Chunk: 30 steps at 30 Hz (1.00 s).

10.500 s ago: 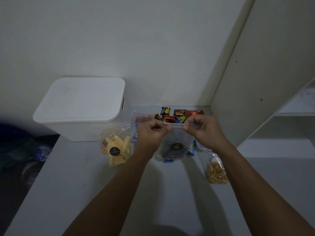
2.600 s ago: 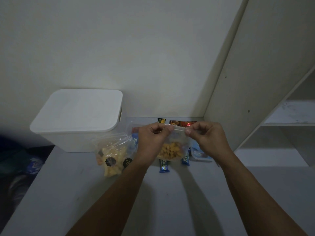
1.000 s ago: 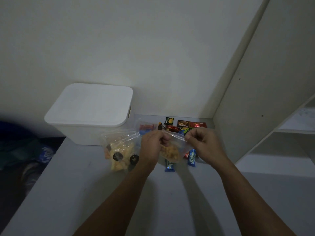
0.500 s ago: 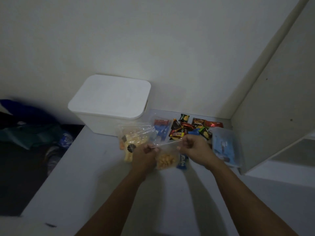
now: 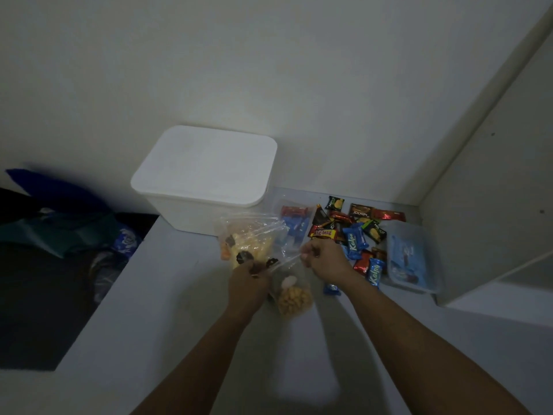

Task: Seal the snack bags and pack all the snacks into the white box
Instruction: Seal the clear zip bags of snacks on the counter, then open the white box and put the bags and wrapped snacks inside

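Both hands pinch the zip strip of a clear bag of orange snacks [image 5: 291, 296], left hand [image 5: 248, 281] low, right hand [image 5: 324, 259] higher: sealing underway. Next, probably set it aside. Beyond the left hand, the white box [image 5: 206, 178] stands lidded.

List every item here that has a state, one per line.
white box: lid on, closed
bag of yellow snacks: held up by its top edge; seal unclear
left hand: pinching the bag's top
right hand: pinching the bag's top
bag of pale chips: lying on the table
wrapped candies: loose, unpacked
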### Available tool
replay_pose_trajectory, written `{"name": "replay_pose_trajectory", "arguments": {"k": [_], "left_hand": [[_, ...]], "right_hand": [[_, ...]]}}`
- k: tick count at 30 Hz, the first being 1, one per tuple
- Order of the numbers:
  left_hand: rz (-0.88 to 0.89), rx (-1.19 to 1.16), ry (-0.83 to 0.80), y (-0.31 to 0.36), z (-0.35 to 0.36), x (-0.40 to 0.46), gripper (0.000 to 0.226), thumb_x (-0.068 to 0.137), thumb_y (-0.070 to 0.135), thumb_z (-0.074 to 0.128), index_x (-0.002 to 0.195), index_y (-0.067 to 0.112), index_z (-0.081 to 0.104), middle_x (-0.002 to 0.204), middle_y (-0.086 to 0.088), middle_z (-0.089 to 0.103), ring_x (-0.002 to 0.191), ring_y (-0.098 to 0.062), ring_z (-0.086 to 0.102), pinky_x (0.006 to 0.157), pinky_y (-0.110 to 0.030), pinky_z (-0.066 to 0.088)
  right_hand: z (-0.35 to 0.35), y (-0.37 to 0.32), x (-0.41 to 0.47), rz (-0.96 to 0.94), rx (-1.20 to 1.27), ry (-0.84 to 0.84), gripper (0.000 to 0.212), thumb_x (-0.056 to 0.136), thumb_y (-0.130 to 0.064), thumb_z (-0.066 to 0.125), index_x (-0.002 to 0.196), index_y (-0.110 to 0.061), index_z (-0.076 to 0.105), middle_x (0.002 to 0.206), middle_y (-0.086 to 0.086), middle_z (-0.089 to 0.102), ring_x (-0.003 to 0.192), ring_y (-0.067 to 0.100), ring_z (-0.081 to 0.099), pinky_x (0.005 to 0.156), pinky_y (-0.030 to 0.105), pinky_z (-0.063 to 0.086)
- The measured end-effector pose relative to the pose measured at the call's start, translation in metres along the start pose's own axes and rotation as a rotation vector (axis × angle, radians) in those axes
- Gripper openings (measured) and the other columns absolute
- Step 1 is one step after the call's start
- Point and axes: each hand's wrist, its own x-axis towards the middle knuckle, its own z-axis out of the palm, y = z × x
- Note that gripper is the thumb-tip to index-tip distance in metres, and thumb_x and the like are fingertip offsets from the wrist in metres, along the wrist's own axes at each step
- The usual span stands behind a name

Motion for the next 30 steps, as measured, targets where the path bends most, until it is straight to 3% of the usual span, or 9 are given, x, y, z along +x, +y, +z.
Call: {"name": "replay_pose_trajectory", "arguments": {"k": [5,8,10,13,17,21,25,29,30], "left_hand": [[0.171,0.110,0.001,0.017,0.016,0.000,0.023,0.076,0.016,0.073,0.097,0.011,0.067,0.090,0.003,0.063,0.085,-0.017,0.061,0.067,-0.020,0.047],[0.318,0.234,0.120,0.028,0.034,0.001,0.034,0.074,0.011,0.072,0.107,0.007,0.065,0.103,-0.003,0.061,0.102,-0.023,0.054,0.087,-0.029,0.041],[0.431,0.316,0.132,0.033,0.047,0.003,0.035,0.073,0.014,0.074,0.106,0.008,0.064,0.107,-0.005,0.063,0.105,-0.024,0.052,0.088,-0.023,0.032],[0.565,0.282,0.087,0.045,0.069,0.005,0.032,0.072,0.013,0.075,0.102,0.005,0.065,0.100,-0.009,0.066,0.099,-0.026,0.056,0.087,-0.033,0.044],[0.578,0.225,0.013,0.057,0.095,0.005,0.030,0.073,0.009,0.075,0.101,0.002,0.066,0.097,-0.012,0.068,0.098,-0.028,0.059,0.084,-0.034,0.046],[0.579,0.217,-0.015,0.065,0.102,0.011,0.027,0.076,0.007,0.073,0.102,0.001,0.066,0.098,-0.013,0.069,0.096,-0.024,0.062,0.083,-0.030,0.050],[0.571,0.246,0.016,0.075,0.081,0.028,0.023,0.078,0.010,0.072,0.099,0.003,0.067,0.095,-0.011,0.070,0.088,-0.021,0.064,0.080,-0.031,0.054],[0.495,0.184,0.077,0.088,0.039,0.051,0.015,0.080,0.007,0.068,0.095,0.006,0.067,0.085,0.000,0.064,0.075,-0.007,0.057,0.067,-0.004,0.043],[0.456,0.178,0.092,0.091,0.026,0.059,0.016,0.081,0.008,0.068,0.097,0.006,0.068,0.087,0.001,0.064,0.077,-0.007,0.057,0.069,-0.006,0.043]], "right_hand": [[-0.019,0.009,-0.003,0.029,0.026,0.049,0.018,0.088,-0.007,0.062,0.105,-0.006,0.068,0.093,0.004,0.064,0.091,0.018,0.061,0.086,0.033,0.052],[-0.039,0.021,-0.008,0.065,0.015,0.110,0.018,0.088,-0.013,0.065,0.105,-0.008,0.068,0.095,0.003,0.064,0.093,0.017,0.060,0.081,0.027,0.048],[-0.054,0.033,-0.012,0.106,0.037,0.150,0.018,0.088,-0.014,0.065,0.105,-0.009,0.068,0.097,0.004,0.066,0.094,0.017,0.062,0.083,0.030,0.052],[-0.077,0.051,-0.018,0.181,0.075,0.222,0.015,0.088,-0.013,0.065,0.102,-0.010,0.068,0.094,0.004,0.066,0.089,0.016,0.062,0.073,0.023,0.052],[-0.101,0.076,-0.025,0.256,0.115,0.314,0.010,0.087,-0.011,0.066,0.095,-0.011,0.071,0.100,0.008,0.069,0.098,0.020,0.063,0.089,0.036,0.052],[-0.109,0.085,-0.024,0.263,0.139,0.294,0.007,0.088,-0.010,0.065,0.089,-0.016,0.068,0.098,0.008,0.069,0.091,0.019,0.063,0.076,0.031,0.049],[-0.105,0.064,-0.009,0.199,0.102,0.273,0.013,0.087,-0.011,0.066,0.099,-0.009,0.070,0.094,0.006,0.068,0.090,0.019,0.063,0.084,0.035,0.053],[-0.090,0.019,0.018,0.080,0.081,0.209,0.015,0.087,-0.013,0.066,0.101,-0.009,0.070,0.090,0.004,0.067,0.084,0.015,0.061,0.076,0.027,0.049],[-0.085,0.004,0.026,0.057,0.080,0.196,0.015,0.087,-0.013,0.066,0.100,-0.008,0.070,0.091,0.004,0.067,0.085,0.015,0.061,0.076,0.026,0.047]]}}
